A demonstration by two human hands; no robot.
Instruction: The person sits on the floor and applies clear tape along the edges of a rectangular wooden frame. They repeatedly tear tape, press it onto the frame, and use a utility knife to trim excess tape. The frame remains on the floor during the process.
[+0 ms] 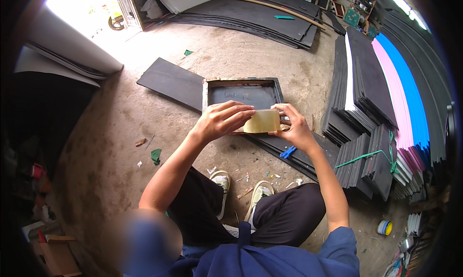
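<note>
Both my hands hold a yellowish, translucent roll of wide tape (262, 121) out in front of me, above the floor. My left hand (223, 120) grips its left side with the fingers over the top. My right hand (293, 126) holds its right end, thumb and fingers pinched near the roll's edge. Just beyond the roll lies a dark framed tray (242, 92) on the concrete floor. My feet in light shoes (241, 187) rest below my hands.
Stacks of black foam sheets (359, 84) with pink and blue ones (405, 93) stand at the right. A loose black sheet (171, 81) lies left of the tray. A blue clip (288, 152) and scraps litter the floor. A small tape roll (385, 227) sits at lower right.
</note>
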